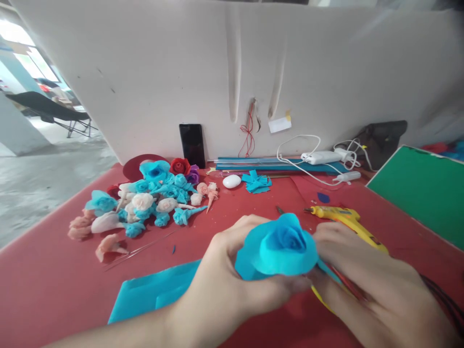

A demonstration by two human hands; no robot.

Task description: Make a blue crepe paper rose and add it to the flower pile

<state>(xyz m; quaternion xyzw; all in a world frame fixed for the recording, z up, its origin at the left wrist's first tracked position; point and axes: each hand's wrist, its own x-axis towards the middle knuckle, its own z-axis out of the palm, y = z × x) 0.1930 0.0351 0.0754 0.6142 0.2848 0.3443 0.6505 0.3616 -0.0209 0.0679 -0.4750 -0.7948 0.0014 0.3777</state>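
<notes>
A bright blue paper rose (284,246) with a dark, rolled centre and wide outer petals faces up in front of me. My left hand (232,280) is closed around its left side and underside, thumb below the petals. Close against the flower's right side, my right hand (366,275) has its fingers curled. A blue strip, a slim red part (348,282) and a yellow edge (322,298) show beside those fingers; what they belong to is mostly hidden. Flat blue sheets (152,290) lie on the red table under my left forearm.
Many finished flowers (145,200) are heaped at the left. A yellow glue gun (348,220) lies just beyond my right hand. Behind are cut blue pieces (256,181), a white egg-shaped object (232,181), a phone (192,145), white cables (321,157) and a green board (422,193).
</notes>
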